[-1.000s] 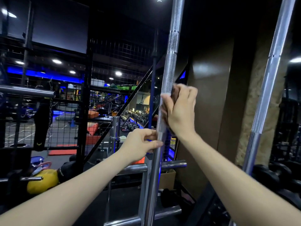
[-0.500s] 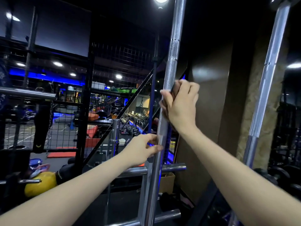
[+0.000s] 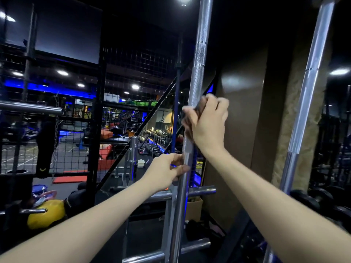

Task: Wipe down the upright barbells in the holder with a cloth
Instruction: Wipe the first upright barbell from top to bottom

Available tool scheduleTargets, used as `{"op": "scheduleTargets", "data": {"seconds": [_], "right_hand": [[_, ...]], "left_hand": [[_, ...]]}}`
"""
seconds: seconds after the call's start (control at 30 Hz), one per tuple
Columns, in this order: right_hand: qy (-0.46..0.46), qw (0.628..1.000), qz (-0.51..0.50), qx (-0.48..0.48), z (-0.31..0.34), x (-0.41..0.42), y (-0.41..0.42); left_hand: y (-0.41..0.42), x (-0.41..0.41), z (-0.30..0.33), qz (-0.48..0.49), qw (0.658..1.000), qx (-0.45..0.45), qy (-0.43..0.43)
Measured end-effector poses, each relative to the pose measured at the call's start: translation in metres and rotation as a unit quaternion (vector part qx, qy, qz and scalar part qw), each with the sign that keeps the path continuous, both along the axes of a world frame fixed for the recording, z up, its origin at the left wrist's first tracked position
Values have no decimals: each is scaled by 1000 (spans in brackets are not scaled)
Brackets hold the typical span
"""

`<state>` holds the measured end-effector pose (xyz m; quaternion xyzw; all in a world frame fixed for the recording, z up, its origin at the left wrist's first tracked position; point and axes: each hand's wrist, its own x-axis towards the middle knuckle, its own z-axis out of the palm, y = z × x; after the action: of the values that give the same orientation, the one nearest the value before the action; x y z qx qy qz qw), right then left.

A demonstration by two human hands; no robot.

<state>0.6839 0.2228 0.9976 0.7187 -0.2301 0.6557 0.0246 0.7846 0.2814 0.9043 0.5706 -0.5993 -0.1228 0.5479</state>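
Observation:
A chrome barbell (image 3: 199,54) stands upright in the middle of the view, knurled along its upper shaft. My right hand (image 3: 207,122) wraps around it at mid height with a dark cloth (image 3: 200,104) pressed between palm and bar; only a small edge of the cloth shows and the hand is blurred. Lower down, my left hand (image 3: 167,172) grips the same bar just below the knurling. A second upright barbell (image 3: 309,88) stands to the right, untouched.
Horizontal chrome rails (image 3: 201,190) of the holder cross behind the bar at waist height and lower. A black wire-mesh cage (image 3: 98,111) stands left, with a yellow ball (image 3: 45,213) on the floor. Dark dumbbells (image 3: 313,200) sit at right. A brown wall panel (image 3: 241,111) is behind.
My right hand with the cloth has slid a little up the bar. My left hand has dropped slightly lower on the shaft. The view tilted upward a bit.

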Motion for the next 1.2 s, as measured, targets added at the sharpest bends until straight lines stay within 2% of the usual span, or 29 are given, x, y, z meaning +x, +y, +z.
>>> {"op": "scheduleTargets", "data": {"seconds": [0.1,0.17,0.23,0.33,0.4,0.5,0.6,0.67,0.8,0.97,1.03,1.2], "right_hand": [[-14,997,-69,-9,30,7,2],[-30,995,-89,-24,17,11,2],[-28,997,-69,-7,-12,11,1],[21,998,-45,35,-55,6,0],[40,998,-27,44,-60,2,-1],[27,999,-16,44,-27,1,-2],[-3,999,-30,23,16,2,0],[-14,1000,-27,9,17,4,-1],[-16,999,-1,33,-33,8,-5],[61,995,40,74,-110,1,-8],[57,994,53,78,-103,-2,-12],[-9,998,56,36,-35,0,-18]], "left_hand": [[-3,1,-4,-14,1000,-14,4],[-5,3,-6,-15,1000,-21,4],[-6,5,-5,-13,1000,-26,1],[-5,6,-5,-11,999,-26,-18],[-5,8,-5,-8,999,-14,-44],[-1,7,-8,-10,997,-4,-77],[2,6,-14,-9,998,3,-66],[2,7,-20,-8,998,15,-66],[-2,13,-33,-13,999,6,-40],[-4,14,-34,-4,999,-7,-51],[-3,13,-34,0,998,-9,-64],[-4,6,-32,-2,998,-2,-64]]}}
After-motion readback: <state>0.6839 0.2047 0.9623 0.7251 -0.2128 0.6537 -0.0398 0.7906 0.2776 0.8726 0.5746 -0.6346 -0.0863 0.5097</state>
